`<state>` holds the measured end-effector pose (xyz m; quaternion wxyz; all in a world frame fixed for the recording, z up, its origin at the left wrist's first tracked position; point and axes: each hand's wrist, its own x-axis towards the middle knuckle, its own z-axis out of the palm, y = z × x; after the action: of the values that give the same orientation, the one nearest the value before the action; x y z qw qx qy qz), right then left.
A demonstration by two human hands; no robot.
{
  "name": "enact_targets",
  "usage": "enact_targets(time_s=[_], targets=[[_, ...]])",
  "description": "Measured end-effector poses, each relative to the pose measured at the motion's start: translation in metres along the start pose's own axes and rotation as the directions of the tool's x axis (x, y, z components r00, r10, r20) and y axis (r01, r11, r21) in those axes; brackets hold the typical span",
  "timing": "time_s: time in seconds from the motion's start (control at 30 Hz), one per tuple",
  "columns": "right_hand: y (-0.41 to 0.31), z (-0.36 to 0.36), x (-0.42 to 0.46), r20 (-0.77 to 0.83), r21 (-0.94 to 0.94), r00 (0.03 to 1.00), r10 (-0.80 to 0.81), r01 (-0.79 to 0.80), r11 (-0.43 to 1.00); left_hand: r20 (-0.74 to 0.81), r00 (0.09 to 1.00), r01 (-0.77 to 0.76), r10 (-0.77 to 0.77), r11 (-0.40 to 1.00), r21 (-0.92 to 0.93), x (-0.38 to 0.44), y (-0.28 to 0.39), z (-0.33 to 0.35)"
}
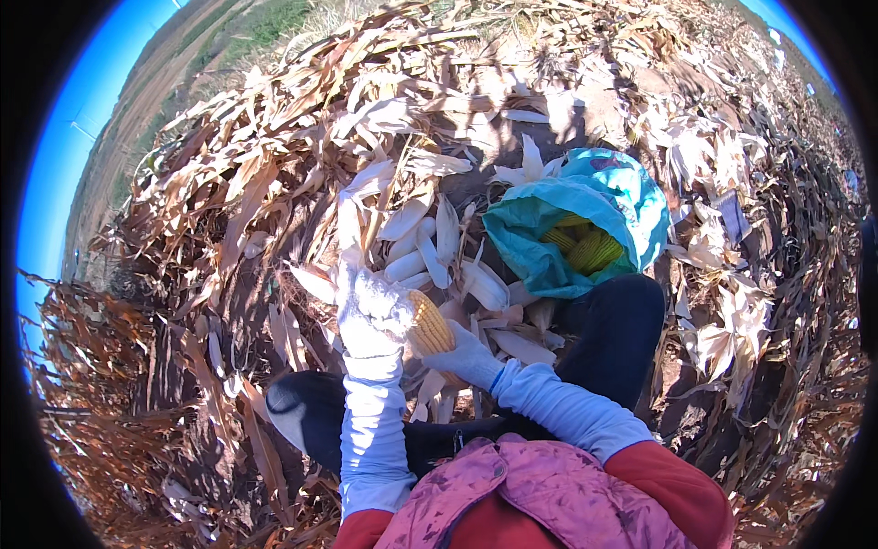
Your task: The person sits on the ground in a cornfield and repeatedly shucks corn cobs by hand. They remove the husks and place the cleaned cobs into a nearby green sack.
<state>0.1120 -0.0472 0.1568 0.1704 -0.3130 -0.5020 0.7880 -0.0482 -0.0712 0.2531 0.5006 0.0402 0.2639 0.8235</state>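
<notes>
A bare yellow ear of corn is held at its lower part by my right hand, which wears a pale knit glove. Its upper end reaches my left hand, gloved too and bright with glare. Pale corn husk stretches upward from the left hand's fingers, which close around its base. Just beyond both hands lies a pile of ears still in their husks. To the right, a teal woven sack gapes open, with several husked yellow ears inside.
My bent legs in dark trousers frame the pile. Dry stalks and leaves heap up on the left and far side. Loose husks litter the ground right of the sack. A wind turbine stands far off.
</notes>
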Motion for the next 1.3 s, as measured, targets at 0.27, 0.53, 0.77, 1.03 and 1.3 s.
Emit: enact_targets(time_s=[0.27, 0.53, 0.77, 1.03, 1.3], targets=[[0.022, -0.054, 0.023, -0.241, 0.696, 0.916, 0.321, -0.067, 0.715, -0.155, 0.98, 0.052, 0.122, 0.599, 0.799, 0.031, 0.074, 0.024], [0.014, -0.132, 0.036, -0.536, 0.839, 0.76, 0.368, 0.431, 0.332, -0.12, 0.914, 0.355, 0.387, -0.626, 0.694, 0.084, 0.205, -0.151], [-0.034, -0.236, 0.057, -0.689, 0.703, 0.603, 0.403, 0.69, 0.17, -0.015, 0.959, 0.172, 0.285, -0.536, 0.827, 0.084, 0.173, -0.14], [-0.024, -0.316, 0.061, -0.79, 0.498, 0.547, 0.277, 0.308, 0.81, 0.232, 0.928, -0.065, 0.29, -0.489, 0.87, 0.054, 0.168, -0.132], [0.025, -0.207, 0.074, -0.196, -0.258, 0.914, 0.356, -0.398, 0.88, 0.191, 0.967, -0.127, 0.169, -0.327, 0.936, 0.043, 0.142, -0.089]])
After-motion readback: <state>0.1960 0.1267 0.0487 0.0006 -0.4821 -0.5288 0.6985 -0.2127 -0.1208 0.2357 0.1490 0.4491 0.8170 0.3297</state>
